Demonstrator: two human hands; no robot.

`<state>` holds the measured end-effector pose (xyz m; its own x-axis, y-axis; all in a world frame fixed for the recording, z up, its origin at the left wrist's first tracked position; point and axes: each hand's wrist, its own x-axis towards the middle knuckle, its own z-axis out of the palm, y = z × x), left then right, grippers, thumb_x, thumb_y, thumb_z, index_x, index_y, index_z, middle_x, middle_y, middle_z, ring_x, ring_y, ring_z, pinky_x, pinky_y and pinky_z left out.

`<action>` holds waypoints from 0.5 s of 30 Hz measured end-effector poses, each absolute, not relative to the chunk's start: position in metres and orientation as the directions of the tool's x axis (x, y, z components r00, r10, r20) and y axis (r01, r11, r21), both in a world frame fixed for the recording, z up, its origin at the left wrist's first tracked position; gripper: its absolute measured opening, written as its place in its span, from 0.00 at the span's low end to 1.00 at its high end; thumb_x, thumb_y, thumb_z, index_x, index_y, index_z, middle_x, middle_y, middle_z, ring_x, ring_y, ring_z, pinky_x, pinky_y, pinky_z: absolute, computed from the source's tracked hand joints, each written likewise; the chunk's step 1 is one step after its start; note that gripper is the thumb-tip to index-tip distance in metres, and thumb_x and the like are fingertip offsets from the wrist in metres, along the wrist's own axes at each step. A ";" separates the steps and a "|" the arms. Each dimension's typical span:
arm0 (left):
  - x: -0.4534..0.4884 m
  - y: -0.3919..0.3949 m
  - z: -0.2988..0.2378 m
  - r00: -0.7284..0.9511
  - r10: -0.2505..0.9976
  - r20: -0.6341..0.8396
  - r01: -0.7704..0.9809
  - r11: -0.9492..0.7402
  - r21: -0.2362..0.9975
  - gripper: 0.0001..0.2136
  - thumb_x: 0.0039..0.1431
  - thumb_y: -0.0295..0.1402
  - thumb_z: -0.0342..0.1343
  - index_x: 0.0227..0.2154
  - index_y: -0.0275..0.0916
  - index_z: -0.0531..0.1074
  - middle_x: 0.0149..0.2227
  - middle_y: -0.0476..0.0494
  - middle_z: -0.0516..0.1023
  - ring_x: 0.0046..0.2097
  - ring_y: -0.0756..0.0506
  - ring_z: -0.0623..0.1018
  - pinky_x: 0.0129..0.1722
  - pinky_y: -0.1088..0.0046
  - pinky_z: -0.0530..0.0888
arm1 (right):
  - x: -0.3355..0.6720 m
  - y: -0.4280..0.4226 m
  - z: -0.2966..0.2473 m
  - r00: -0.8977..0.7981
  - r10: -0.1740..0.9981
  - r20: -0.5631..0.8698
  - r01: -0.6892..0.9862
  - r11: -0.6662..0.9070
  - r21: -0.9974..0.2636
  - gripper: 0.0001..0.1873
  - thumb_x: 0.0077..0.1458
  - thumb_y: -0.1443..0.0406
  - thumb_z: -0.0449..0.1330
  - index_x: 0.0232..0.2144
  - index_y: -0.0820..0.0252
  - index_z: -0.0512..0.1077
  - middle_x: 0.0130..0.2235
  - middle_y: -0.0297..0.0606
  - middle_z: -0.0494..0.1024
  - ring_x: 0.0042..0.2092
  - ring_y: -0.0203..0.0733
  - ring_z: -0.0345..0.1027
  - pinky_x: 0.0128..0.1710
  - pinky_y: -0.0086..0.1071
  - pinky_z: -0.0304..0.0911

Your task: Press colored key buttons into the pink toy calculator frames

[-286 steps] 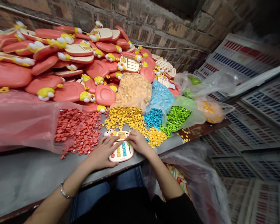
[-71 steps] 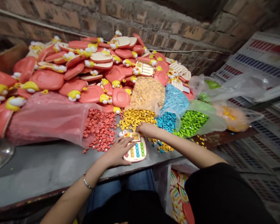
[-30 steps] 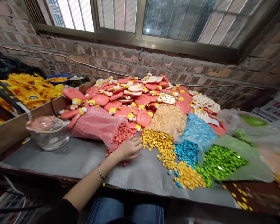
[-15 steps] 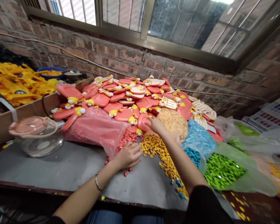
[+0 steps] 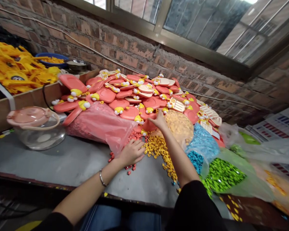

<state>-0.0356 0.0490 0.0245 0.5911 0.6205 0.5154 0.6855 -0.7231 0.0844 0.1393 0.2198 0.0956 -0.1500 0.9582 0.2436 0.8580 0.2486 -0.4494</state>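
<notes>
My right hand [image 5: 160, 121] reaches to the front of a heap and grips the edge of a red oval plastic piece [image 5: 149, 124] between thumb and fingers; the piece is tilted. Behind it lie many similar red pieces [image 5: 106, 95] with yellow and white bird-like heads, some showing cream faces. My left hand [image 5: 132, 152] rests palm down, fingers stretched out, over small red plastic bits [image 5: 134, 137] at the mouth of a pink plastic bag [image 5: 96, 128]. Its fingertips are beside small yellow bits [image 5: 156, 146]. What lies beneath the palm is hidden.
A clear jug [image 5: 38, 134] with a pink lid stands left. A cardboard box wall [image 5: 31, 98] borders yellow parts [image 5: 19, 70]. On the right are bags of blue bits [image 5: 203, 141] and green bits [image 5: 226, 173]. Brick wall and window rise behind.
My right hand has closed on the red oval piece, which has tipped up from lying flatter. My left hand stays over the red bits. The camera view has shifted slightly.
</notes>
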 end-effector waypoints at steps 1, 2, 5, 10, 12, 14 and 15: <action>-0.036 0.049 0.025 0.566 0.635 0.526 0.697 -0.710 0.107 0.08 0.60 0.35 0.54 0.41 0.39 0.71 0.49 0.38 0.74 0.49 0.38 0.71 0.46 0.59 0.64 | 0.145 0.203 0.098 -0.178 0.930 0.322 0.818 0.322 -0.477 0.44 0.50 0.54 0.63 0.61 0.65 0.50 0.57 0.55 0.60 0.58 0.53 0.60 0.55 0.40 0.60; -0.036 0.048 0.026 0.538 0.650 0.537 0.707 -0.694 0.132 0.09 0.61 0.34 0.53 0.42 0.39 0.71 0.49 0.38 0.74 0.50 0.37 0.71 0.46 0.59 0.64 | 0.152 0.183 0.100 -0.204 0.900 0.386 0.771 0.391 -0.503 0.39 0.51 0.54 0.62 0.60 0.62 0.53 0.57 0.52 0.59 0.57 0.51 0.60 0.55 0.39 0.60; -0.038 0.048 0.029 0.444 0.696 0.564 0.732 -0.645 0.220 0.10 0.64 0.32 0.49 0.45 0.39 0.71 0.49 0.38 0.74 0.50 0.38 0.71 0.46 0.58 0.65 | 0.177 0.111 0.097 -0.203 0.868 0.453 0.639 0.468 -0.611 0.18 0.56 0.54 0.57 0.45 0.56 0.66 0.53 0.46 0.59 0.52 0.46 0.63 0.51 0.38 0.65; -0.040 0.050 0.029 0.354 0.746 0.564 0.732 -0.596 0.329 0.13 0.64 0.30 0.45 0.48 0.37 0.69 0.47 0.37 0.75 0.49 0.39 0.72 0.46 0.60 0.66 | 0.218 -0.011 0.049 -0.097 0.909 0.405 0.519 0.393 -0.759 0.09 0.58 0.56 0.55 0.35 0.54 0.66 0.49 0.45 0.65 0.55 0.51 0.62 0.53 0.45 0.62; -0.038 0.051 0.027 0.367 0.758 0.539 0.722 -0.597 0.349 0.12 0.64 0.30 0.45 0.47 0.37 0.69 0.46 0.38 0.76 0.49 0.39 0.72 0.46 0.60 0.66 | 0.229 -0.044 0.021 -0.083 0.946 0.313 0.457 0.315 -0.832 0.11 0.59 0.54 0.53 0.35 0.54 0.66 0.53 0.46 0.66 0.57 0.54 0.62 0.51 0.46 0.65; -0.036 0.050 0.025 0.413 0.761 0.499 0.703 -0.615 0.356 0.11 0.63 0.31 0.46 0.45 0.38 0.70 0.47 0.39 0.76 0.49 0.39 0.72 0.47 0.60 0.65 | 0.236 -0.066 -0.003 -0.092 0.967 0.240 0.445 0.255 -0.859 0.12 0.59 0.54 0.53 0.40 0.52 0.68 0.57 0.46 0.66 0.60 0.55 0.59 0.53 0.48 0.64; -0.034 0.049 0.023 0.449 0.758 0.474 0.690 -0.631 0.355 0.11 0.63 0.31 0.47 0.45 0.38 0.70 0.47 0.39 0.75 0.50 0.39 0.72 0.47 0.59 0.65 | 0.238 -0.072 -0.011 -0.106 0.972 0.210 0.452 0.235 -0.860 0.14 0.60 0.54 0.52 0.44 0.52 0.68 0.58 0.46 0.66 0.61 0.54 0.58 0.54 0.48 0.63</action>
